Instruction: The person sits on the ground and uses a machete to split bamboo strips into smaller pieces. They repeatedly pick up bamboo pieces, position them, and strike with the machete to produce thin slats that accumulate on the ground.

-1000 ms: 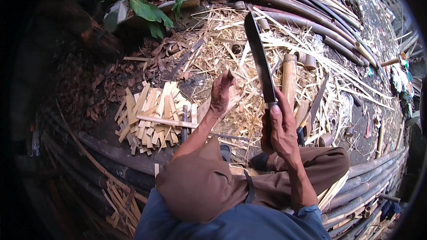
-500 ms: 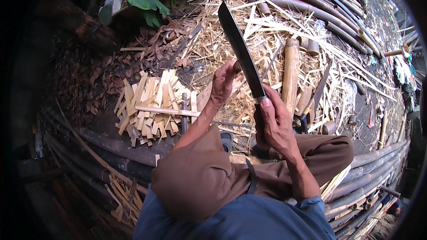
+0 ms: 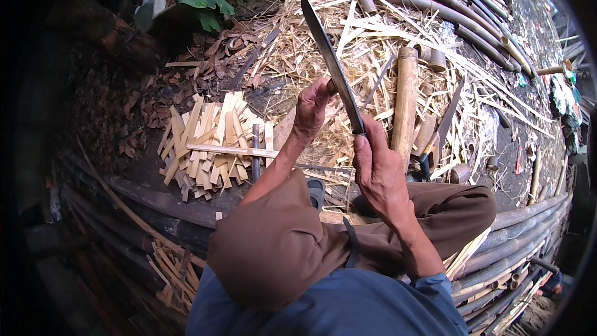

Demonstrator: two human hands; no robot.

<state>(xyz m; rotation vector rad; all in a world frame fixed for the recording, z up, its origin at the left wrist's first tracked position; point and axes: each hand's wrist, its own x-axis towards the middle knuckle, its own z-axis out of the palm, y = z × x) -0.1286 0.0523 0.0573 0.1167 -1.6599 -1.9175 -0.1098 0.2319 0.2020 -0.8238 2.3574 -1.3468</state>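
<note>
Right hand (image 3: 378, 171): clenched on the handle of a long knife (image 3: 329, 62), blade pointing to 11 o'clock.
Left hand (image 3: 311, 109): fingers curled against the blade's middle.
Split bamboo pile (image 3: 211, 146): at 9 o'clock from the hands.

You have soft, even daylight here, brightest on the pale straw (image 3: 323, 43) at the top centre, with no hard shadows or glare. The left side falls into deep shade and the corners go black from the fisheye's round frame. Straight poles (image 3: 528, 224) bend strongly near the rim. The centre looks sharp; the edges smear slightly.
</note>
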